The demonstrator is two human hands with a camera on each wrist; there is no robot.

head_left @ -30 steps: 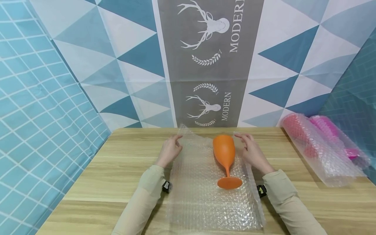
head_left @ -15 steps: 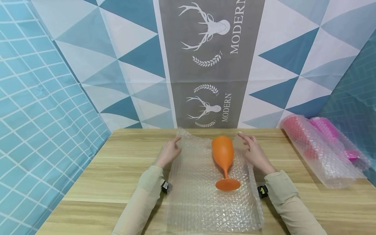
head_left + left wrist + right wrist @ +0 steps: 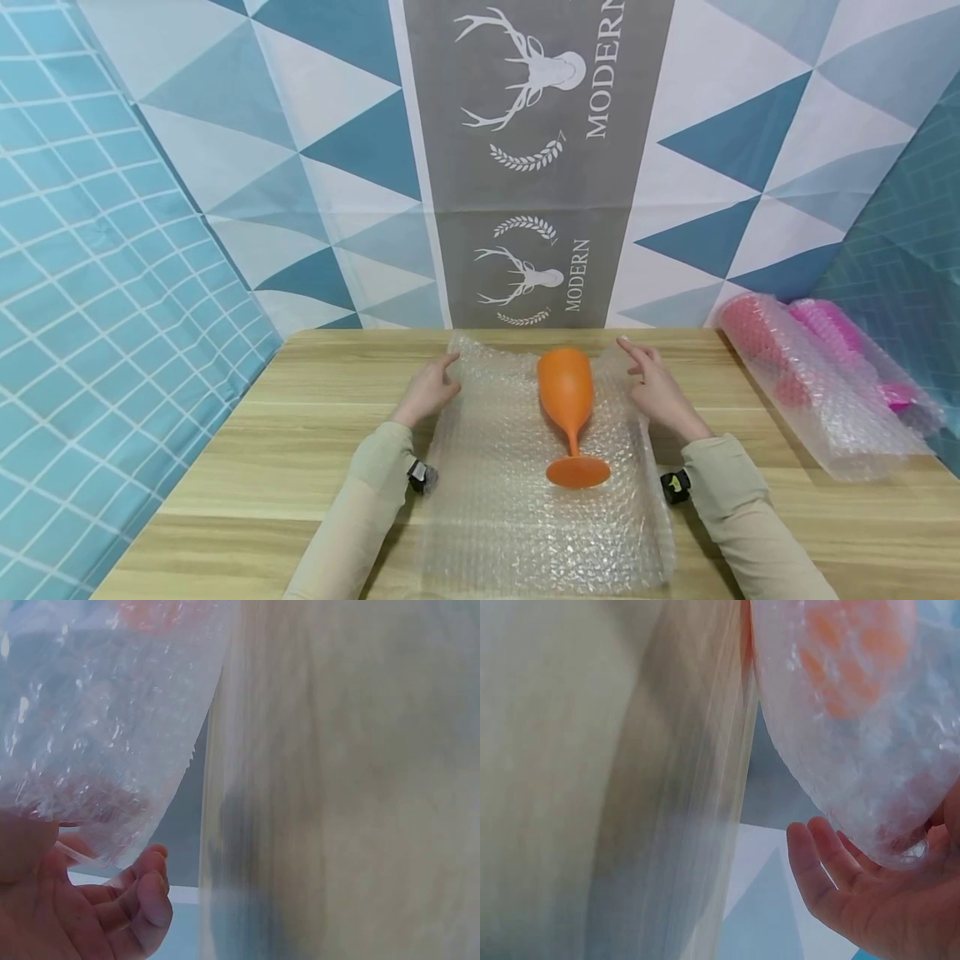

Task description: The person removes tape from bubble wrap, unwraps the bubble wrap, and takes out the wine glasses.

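An orange plastic goblet (image 3: 566,392) lies on its side on a clear bubble wrap sheet (image 3: 495,517), its bowl toward the back wall and its foot toward me. At the sheet's far left corner my left hand (image 3: 429,390) pinches the wrap; in the left wrist view the bubble wrap (image 3: 97,727) runs between the thumb and fingers. The far right corner is held by my right hand (image 3: 660,396), its index finger stretched out. Through the bubble wrap (image 3: 885,772) in the right wrist view, part of the goblet shows orange.
To the right, a red object (image 3: 757,342) and a pink object (image 3: 828,329) lie rolled in bubble wrap near the table's back right corner. The wooden table (image 3: 247,467) meets a patterned cloth wall (image 3: 525,167) behind. Blue checked cloth (image 3: 112,333) hangs at the left.
My hands have drawn slightly apart, left hand leftward and right hand rightward, spreading the wrap's far edge. The goblet has shifted a little to the left with the wrap.
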